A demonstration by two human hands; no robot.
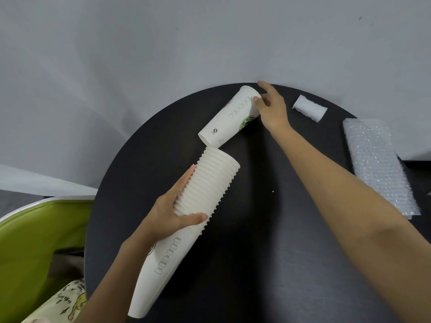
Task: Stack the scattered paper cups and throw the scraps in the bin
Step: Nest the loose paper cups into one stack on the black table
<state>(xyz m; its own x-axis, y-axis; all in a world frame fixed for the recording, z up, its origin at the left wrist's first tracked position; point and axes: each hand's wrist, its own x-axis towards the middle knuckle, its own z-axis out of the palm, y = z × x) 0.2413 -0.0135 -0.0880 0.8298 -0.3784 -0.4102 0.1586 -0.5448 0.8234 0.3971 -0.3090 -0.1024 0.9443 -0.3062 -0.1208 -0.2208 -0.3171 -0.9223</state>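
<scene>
A long stack of white paper cups (205,197) lies tilted over the round black table (268,252), rims pointing up and away. My left hand (172,217) grips the stack around its middle. A single white cup (229,117) with a green logo lies on its side near the table's far edge, its base end pointing toward the stack's open top. My right hand (271,106) holds that cup at its rim, thumb against the opening. A small white foam scrap (309,108) and a sheet of bubble wrap (377,164) lie on the right side of the table.
A green bin with a white rim (35,229) stands below the table's left edge, with a printed bag (67,301) inside it. A grey wall runs behind the table. A tiny white crumb (272,191) lies mid-table.
</scene>
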